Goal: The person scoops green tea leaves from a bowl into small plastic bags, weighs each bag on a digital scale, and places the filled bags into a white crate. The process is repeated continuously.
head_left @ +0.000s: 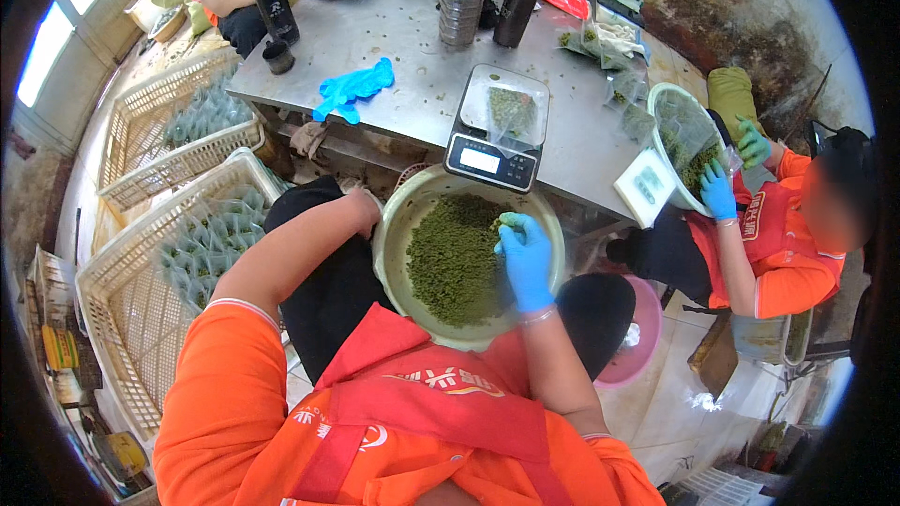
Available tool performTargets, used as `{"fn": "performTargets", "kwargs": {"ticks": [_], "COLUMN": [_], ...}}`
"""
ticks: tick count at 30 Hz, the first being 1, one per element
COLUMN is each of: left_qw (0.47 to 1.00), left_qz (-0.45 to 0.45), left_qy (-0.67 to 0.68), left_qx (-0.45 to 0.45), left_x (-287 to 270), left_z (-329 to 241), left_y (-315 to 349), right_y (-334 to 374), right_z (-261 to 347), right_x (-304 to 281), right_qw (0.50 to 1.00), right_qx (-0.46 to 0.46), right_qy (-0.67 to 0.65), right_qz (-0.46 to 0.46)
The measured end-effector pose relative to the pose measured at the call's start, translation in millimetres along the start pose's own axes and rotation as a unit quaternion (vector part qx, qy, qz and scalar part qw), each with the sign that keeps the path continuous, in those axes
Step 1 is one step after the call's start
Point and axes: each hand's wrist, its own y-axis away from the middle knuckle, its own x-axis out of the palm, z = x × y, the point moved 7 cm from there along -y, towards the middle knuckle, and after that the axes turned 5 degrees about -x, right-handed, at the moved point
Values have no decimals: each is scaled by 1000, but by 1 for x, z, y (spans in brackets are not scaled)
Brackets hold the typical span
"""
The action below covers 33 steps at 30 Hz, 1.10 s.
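Observation:
A wide pale-green basin [547,309] rests between my knees, holding a heap of small green grains that look like peppercorns [455,258]. Over its right side, my right hand [525,258] wears a blue glove. Its fingers are pinched together, with a few green bits showing at the tips. My bare left hand [364,209] is at the basin's left rim, its fingers mostly hidden. Just beyond the basin, a digital scale [494,157] sits at the table's edge. A clear bag partly filled with green grains [511,114] lies on its plate.
The metal table [394,33] carries a blue glove [353,90], flasks [520,0] and a jar [459,17]. Crates [117,328] of filled bags stand at left. At right a co-worker in blue and green gloves reaches into another basin [667,98]; another person sits across.

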Motion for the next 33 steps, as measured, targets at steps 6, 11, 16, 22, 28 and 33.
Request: {"fn": "performTargets", "kwargs": {"ticks": [6, 11, 16, 22, 28, 33], "left_qw": [999, 993, 881, 662, 606, 600], "left_qz": [3, -16, -398, -561, -620, -691], "left_qy": [-12, 93, 239, 480, 484, 393], "left_qx": [-30, -76, -89, -133, -117, -89], "left_x": [7, -38, -102, -137, -155, -164], "left_z": [-3, 4, 26, 36, 32, 26], "left_y": [-13, 27, 92, 127, 116, 117], "right_y": [4, 8, 10, -12, -86, -118], "right_z": [5, 9, 6, 94, 84, 95], "right_x": [-1, -13, 5, 26, 55, 68], "right_qw": [1000, 1000, 994, 871, 784, 728], "right_qx": [-19, 6, 59, -301, -271, -275], "right_qy": [11, -6, 32, 389, 558, 627], "right_qz": [8, 4, 89, 1, -26, 38]}}
